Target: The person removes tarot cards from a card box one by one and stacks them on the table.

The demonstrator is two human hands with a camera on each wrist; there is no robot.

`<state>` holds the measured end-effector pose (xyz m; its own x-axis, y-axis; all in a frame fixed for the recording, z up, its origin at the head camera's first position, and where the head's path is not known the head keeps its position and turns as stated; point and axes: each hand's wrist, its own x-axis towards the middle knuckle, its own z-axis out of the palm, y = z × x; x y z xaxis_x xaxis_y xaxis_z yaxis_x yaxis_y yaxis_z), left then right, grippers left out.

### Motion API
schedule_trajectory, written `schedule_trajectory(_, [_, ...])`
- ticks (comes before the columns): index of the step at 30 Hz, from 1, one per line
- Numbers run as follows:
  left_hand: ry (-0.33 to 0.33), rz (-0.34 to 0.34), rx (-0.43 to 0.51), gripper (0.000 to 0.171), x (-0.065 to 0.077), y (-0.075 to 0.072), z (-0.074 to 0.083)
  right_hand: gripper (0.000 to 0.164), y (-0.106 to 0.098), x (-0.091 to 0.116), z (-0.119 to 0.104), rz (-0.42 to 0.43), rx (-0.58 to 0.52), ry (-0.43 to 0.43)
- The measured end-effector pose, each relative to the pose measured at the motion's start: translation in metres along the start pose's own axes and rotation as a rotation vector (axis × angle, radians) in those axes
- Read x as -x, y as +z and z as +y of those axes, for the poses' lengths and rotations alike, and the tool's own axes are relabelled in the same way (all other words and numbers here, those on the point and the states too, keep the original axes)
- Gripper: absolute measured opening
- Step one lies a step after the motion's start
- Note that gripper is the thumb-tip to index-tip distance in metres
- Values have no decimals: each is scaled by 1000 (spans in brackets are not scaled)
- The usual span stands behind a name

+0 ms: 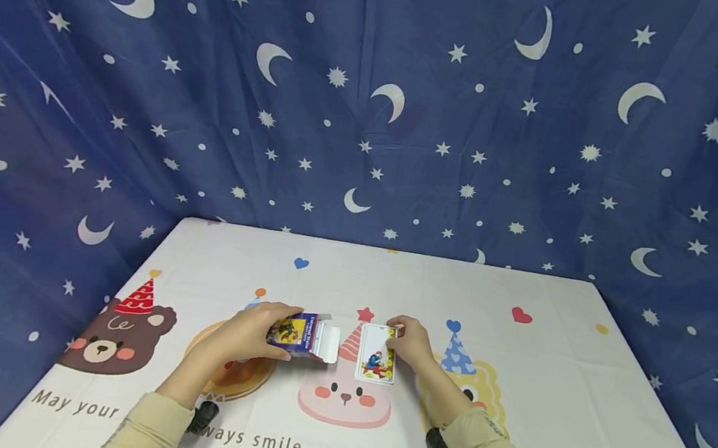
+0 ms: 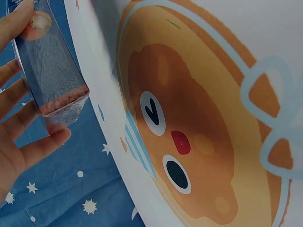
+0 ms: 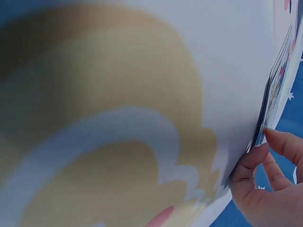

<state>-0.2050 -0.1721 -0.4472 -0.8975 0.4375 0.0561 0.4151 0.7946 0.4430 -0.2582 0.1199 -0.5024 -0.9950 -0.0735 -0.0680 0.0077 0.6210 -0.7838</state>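
My left hand [image 1: 255,333] grips a small blue card box [image 1: 291,333] with a yellow picture on its face. The box's white flap [image 1: 327,343] stands open toward the right. In the left wrist view, the thumb and fingers wrap the sides of the box [image 2: 52,61], and its end catches the light. A short stack of illustrated cards [image 1: 375,364] lies on the table to the right of the box, its top card white with a colourful figure. My right hand [image 1: 413,342] pinches the right edge of the stack; in the right wrist view, thumb and fingertips meet at the cards [image 3: 274,90].
A white tablecloth [image 1: 262,425] printed with cartoon animals, party hats and lettering covers the table. Behind it hangs a dark blue curtain [image 1: 408,170] with moons and stars. Black straps with small devices [image 1: 204,416] sit at both wrists.
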Motion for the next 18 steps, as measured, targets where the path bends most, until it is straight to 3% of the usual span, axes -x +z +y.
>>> schedule_trajectory(7, [13,7,-4,76,1,-1,0,32,0,2,-3,10,52,-18])
schedule_trajectory(13, [9,1,-4,76,0,-1,0,31,0,1,-5,9,61,20])
schedule_trajectory(18, [5,-2,-7,77,0,0,1,29,2,-2,1,27,79,-34])
